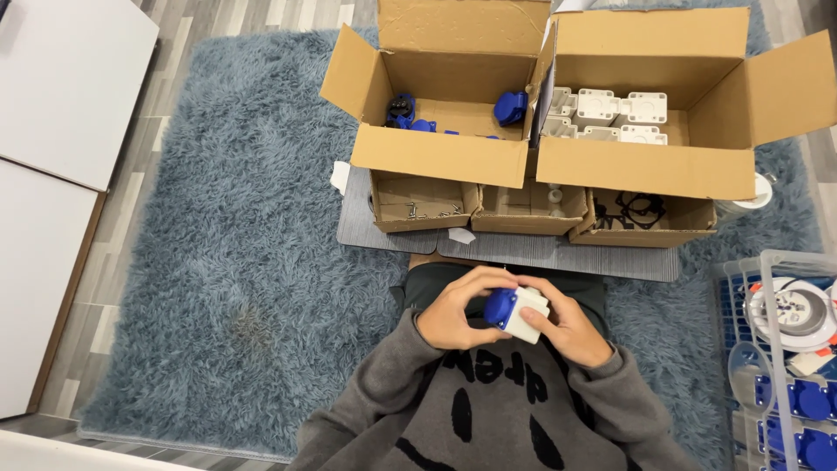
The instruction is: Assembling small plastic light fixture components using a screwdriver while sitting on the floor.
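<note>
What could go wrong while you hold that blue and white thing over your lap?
1. Both hands, left hand and right hand, grip the blue-and-white socket above the lap; if it slips, it might drop onto the shaggy rug.
2. Small screws lie in an open tray; spilled ones could vanish into the rug's fibres.

Colours: blue, white, brown, grey
Blue-and-white socket unit; shaggy grey-blue rug; brown cardboard boxes, left holding blue parts, right white housings; grey sweater, black print.
</note>
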